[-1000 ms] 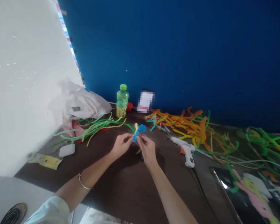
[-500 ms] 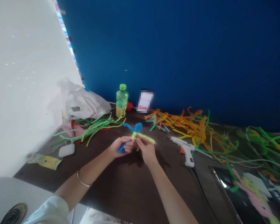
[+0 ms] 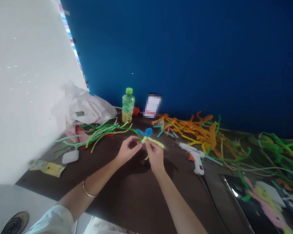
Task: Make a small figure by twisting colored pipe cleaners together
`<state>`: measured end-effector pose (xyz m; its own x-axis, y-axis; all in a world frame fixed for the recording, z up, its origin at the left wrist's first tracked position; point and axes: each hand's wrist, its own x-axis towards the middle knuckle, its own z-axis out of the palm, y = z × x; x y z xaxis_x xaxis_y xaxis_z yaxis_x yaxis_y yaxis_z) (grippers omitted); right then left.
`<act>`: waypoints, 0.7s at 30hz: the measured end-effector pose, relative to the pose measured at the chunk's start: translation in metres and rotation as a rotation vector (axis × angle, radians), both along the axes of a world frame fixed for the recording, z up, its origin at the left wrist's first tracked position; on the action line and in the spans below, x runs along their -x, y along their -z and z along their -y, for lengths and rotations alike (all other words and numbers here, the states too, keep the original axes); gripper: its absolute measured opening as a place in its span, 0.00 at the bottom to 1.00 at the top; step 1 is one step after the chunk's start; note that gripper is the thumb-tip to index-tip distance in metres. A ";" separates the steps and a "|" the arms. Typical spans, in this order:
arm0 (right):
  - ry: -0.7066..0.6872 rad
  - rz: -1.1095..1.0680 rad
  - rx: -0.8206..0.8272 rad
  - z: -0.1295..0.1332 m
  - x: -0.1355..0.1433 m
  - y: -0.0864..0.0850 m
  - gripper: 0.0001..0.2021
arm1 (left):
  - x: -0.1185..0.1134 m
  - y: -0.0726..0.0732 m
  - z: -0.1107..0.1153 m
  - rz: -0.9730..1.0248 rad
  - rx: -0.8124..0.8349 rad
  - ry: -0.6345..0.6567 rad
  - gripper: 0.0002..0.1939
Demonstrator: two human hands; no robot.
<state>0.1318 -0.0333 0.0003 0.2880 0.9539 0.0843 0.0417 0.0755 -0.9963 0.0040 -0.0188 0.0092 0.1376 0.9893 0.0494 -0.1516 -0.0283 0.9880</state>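
A small figure of twisted pipe cleaners is held between my hands above the table, with a blue coiled part (image 3: 148,132) on top and a yellow arm (image 3: 157,143) sticking out to the right. My right hand (image 3: 155,156) pinches its yellow middle between thumb and fingers. On the other side, the thumb and forefinger of my left hand (image 3: 129,149) close on the figure's left side, and the remaining fingers are curled. A thin pale yellow end hangs below, beside my right fingers. The exact spot of the left pinch is too small to make out.
Green pipe cleaners (image 3: 101,133) lie left, near a white case (image 3: 70,157). A drink bottle (image 3: 128,105) and a phone (image 3: 153,105) stand at the back. Orange pipe cleaners (image 3: 197,128), a glue gun (image 3: 194,156) with its cord, and a dark tablet-like panel (image 3: 236,191) are right.
My left hand has shifted up and right, its fingers going from wrapped round the blue stem to a fingertip pinch. The figure has turned slightly, and the blue stem below no longer shows.
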 end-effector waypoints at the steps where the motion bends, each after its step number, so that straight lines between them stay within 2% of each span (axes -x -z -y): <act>1: 0.004 0.030 -0.006 0.001 0.000 -0.001 0.15 | 0.000 0.000 0.001 -0.068 -0.091 -0.039 0.13; 4: -0.020 0.112 -0.039 0.003 0.000 -0.003 0.13 | 0.002 -0.001 0.004 -0.211 -0.234 -0.073 0.10; 9: -0.024 0.246 -0.116 0.003 -0.001 -0.007 0.12 | 0.002 0.000 0.005 -0.242 -0.264 -0.092 0.08; 13: -0.052 0.190 -0.098 0.005 0.001 -0.012 0.12 | 0.000 0.001 0.003 -0.129 -0.121 -0.059 0.09; 17: -0.120 0.045 -0.098 0.006 0.004 -0.014 0.11 | -0.002 0.001 0.000 0.083 0.048 0.006 0.13; 21: -0.094 0.041 -0.122 0.005 0.003 -0.012 0.10 | -0.001 -0.001 -0.001 0.264 0.166 0.097 0.14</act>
<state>0.1284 -0.0383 0.0123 0.1914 0.9585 0.2112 0.0693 0.2015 -0.9770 0.0047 -0.0175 0.0101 0.2353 0.9698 -0.0648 -0.3969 0.1568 0.9044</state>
